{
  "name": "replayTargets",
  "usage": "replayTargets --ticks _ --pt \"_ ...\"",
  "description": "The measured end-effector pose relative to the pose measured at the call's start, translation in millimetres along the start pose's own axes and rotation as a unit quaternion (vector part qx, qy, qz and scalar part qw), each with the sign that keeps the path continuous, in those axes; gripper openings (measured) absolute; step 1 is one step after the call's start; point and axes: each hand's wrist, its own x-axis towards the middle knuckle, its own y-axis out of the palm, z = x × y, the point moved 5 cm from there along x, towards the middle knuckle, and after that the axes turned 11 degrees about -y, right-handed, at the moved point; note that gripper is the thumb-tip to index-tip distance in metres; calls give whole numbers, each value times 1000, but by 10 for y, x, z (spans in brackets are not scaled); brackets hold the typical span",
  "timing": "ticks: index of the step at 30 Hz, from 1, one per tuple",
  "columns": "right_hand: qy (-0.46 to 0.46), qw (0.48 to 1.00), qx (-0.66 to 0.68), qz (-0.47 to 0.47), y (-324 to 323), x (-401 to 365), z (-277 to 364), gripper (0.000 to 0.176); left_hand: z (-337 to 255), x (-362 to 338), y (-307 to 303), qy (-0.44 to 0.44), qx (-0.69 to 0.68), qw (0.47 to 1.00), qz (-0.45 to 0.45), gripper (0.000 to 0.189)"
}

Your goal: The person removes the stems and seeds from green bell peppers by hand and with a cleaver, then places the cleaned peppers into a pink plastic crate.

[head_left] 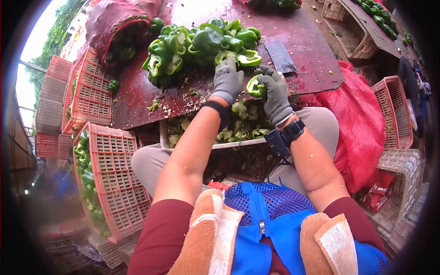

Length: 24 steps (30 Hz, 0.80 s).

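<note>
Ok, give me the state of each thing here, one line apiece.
left hand, gloved, touching the pepper pile; grip unclear
right hand, gloved, grip shut on pepper piece
pepper piece, cut open, held
pepper pile, heaped on the board, some cut
cleaver, lying flat, unheld
tray, holding trimmings
mesh sack, open, peppers inside
pink crate, part filled with peppers

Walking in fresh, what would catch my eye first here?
First, the heap of green peppers at the top centre of the dark red board. Just below it are two grey-gloved hands: the right hand grips a cut pepper piece, and the left hand reaches the heap's edge. A pink crate holding more peppers stands at the left.
</note>
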Motion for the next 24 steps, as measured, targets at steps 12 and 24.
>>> replayTargets --ticks 12,24 --pt "26 959 -243 146 31 -9 -277 42 717 100 -110 -110 116 986 45 30" --pt "-128 533 -768 331 502 -236 -407 35 956 -379 -414 -209 -415 884 51 22"
